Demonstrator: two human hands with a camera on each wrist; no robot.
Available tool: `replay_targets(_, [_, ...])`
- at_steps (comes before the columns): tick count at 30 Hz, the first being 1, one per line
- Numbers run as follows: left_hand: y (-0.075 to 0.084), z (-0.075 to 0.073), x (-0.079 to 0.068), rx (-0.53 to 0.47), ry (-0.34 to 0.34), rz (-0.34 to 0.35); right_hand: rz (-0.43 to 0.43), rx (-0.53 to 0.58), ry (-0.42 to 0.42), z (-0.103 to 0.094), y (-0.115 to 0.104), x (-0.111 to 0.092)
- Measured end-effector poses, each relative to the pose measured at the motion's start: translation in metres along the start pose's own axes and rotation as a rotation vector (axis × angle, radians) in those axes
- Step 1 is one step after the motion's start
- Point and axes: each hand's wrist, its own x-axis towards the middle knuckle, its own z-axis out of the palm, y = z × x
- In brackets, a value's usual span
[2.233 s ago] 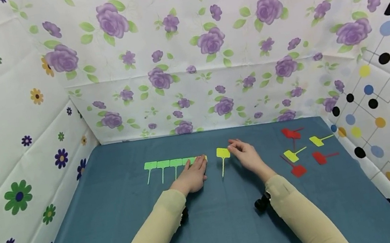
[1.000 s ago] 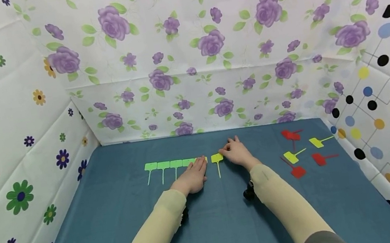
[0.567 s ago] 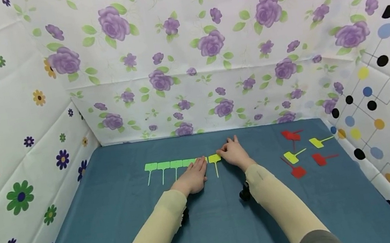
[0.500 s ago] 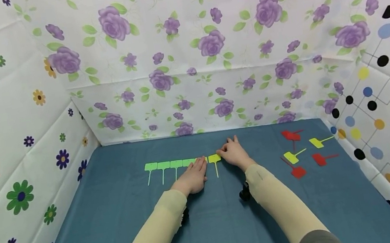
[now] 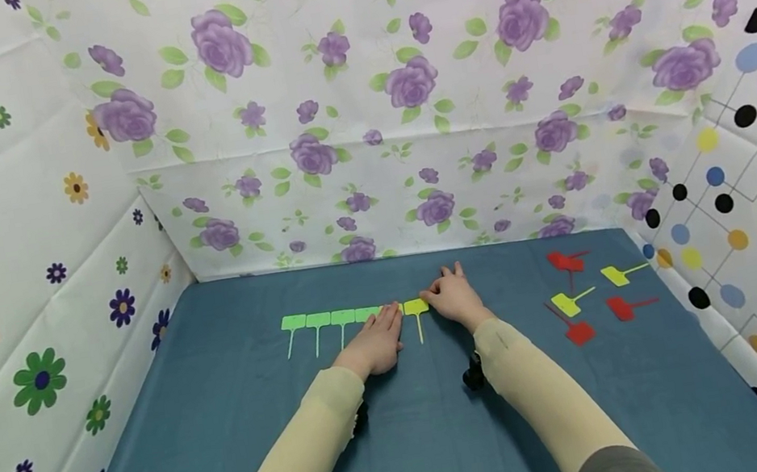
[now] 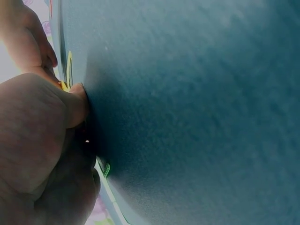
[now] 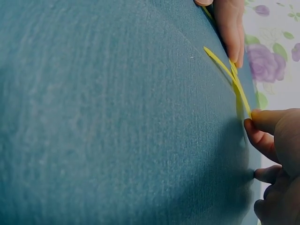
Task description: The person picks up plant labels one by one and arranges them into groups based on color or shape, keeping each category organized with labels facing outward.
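Observation:
My left hand [image 5: 374, 344] lies with straight fingers over the right end of a row of green T-shaped plant labels [image 5: 319, 320]. A yellow label is mostly hidden under its fingertips. At that end of the row, a yellow plant label [image 5: 416, 307] has its stem toward me and its head close beside the left fingertips. My right hand [image 5: 455, 298] pinches this label's right edge between thumb and finger. In the right wrist view, the yellow label [image 7: 241, 91] bows slightly up from the cloth, its left side by the left fingers [image 7: 229, 33].
On the right of the blue cloth [image 5: 235, 453] lie several loose labels: red ones [image 5: 580, 332] and yellow ones [image 5: 615, 275], pointing various ways. Patterned fabric walls [image 5: 371, 188] stand at the back and both sides.
My right hand has brought the yellow label leftward, from a gap away to right beside the row's end, and lowered it. Over the last half second little has moved. The left hand has stayed put.

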Motion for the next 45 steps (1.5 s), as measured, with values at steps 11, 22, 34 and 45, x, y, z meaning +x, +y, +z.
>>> replay_targets(11, [-0.005, 0.005, 0.008, -0.005, -0.014, 0.001, 0.019, -0.011, -0.003, -0.001, -0.005, -0.002])
replay_targets(22, [-0.005, 0.005, 0.009, -0.006, -0.028, -0.007, 0.032, -0.012, 0.001, -0.001, -0.005, -0.003])
replay_targets(34, [0.004, -0.005, -0.002, 0.005, -0.012, -0.015, 0.033, -0.018, 0.004, -0.001, -0.005, -0.001])
replay_targets(45, [0.002, -0.004, -0.001, -0.001, -0.016, -0.016, 0.029, -0.019, 0.002, 0.002, -0.002, 0.000])
